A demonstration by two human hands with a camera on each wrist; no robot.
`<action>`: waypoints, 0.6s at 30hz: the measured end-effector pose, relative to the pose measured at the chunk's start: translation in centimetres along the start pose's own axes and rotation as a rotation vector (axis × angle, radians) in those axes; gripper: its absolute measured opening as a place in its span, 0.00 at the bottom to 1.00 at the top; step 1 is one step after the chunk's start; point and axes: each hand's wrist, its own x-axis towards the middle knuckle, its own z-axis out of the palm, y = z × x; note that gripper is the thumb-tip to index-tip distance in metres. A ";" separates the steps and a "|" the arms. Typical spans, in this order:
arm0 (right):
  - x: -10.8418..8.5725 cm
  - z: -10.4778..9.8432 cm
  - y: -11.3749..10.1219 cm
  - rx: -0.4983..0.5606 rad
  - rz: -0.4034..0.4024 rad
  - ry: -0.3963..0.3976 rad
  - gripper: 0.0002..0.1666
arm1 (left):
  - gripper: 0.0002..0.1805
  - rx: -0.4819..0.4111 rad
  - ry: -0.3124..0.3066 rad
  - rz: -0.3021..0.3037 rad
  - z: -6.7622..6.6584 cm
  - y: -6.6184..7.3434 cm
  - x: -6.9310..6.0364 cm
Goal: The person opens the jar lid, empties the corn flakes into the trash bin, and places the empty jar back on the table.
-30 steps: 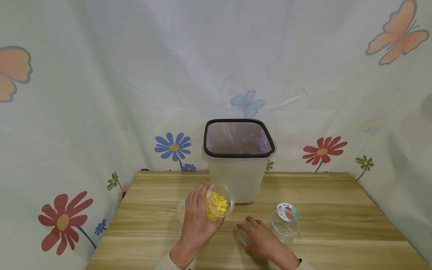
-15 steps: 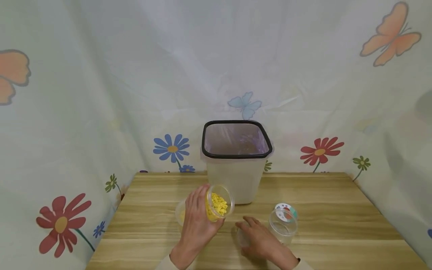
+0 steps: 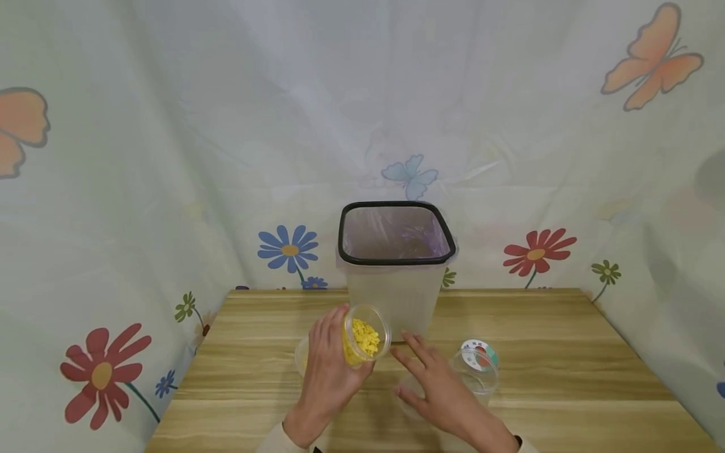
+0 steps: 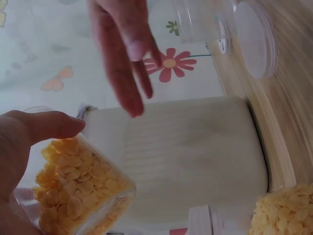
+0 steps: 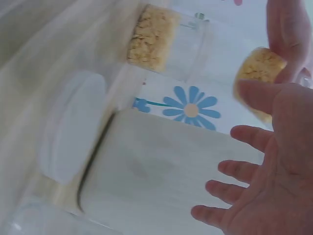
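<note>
My left hand [image 3: 328,377] grips a clear open jar of yellow flakes [image 3: 365,338], tilted so that its mouth faces right and up. In the left wrist view the flakes [image 4: 80,183] lie piled inside the held jar. My right hand [image 3: 444,393] hovers above a clear lid [image 3: 409,409], fingers spread and holding nothing. That lid [image 5: 73,127] lies flat on the table in the right wrist view, apart from the spread right hand [image 5: 274,176]. Behind my left hand stands a second jar [image 3: 301,357], which holds flakes [image 5: 152,39] in its lower part.
A pale bin [image 3: 393,296] with a black rim and a liner stands behind the hands. To the right, an empty clear jar [image 3: 478,380] stands before a round, printed lid or label [image 3: 480,354]. A flowered curtain hangs around the wooden table [image 3: 544,340].
My right hand has let go of the clear lid and lifted, its fingers spreading out. The jar in my left hand has risen slightly.
</note>
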 end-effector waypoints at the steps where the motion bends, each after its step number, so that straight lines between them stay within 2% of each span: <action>1: 0.0 -0.3 -0.1 0.005 -0.004 0.013 0.37 | 0.58 -0.002 0.002 0.002 0.0 0.0 0.0; 12: 0.0 -3.2 -1.2 0.014 -0.025 0.105 0.39 | 0.58 0.003 0.000 0.013 -0.4 0.0 0.5; 18: 0.7 -5.1 -1.1 -0.015 -0.021 0.158 0.41 | 0.57 -0.020 0.004 0.019 -0.8 0.2 1.4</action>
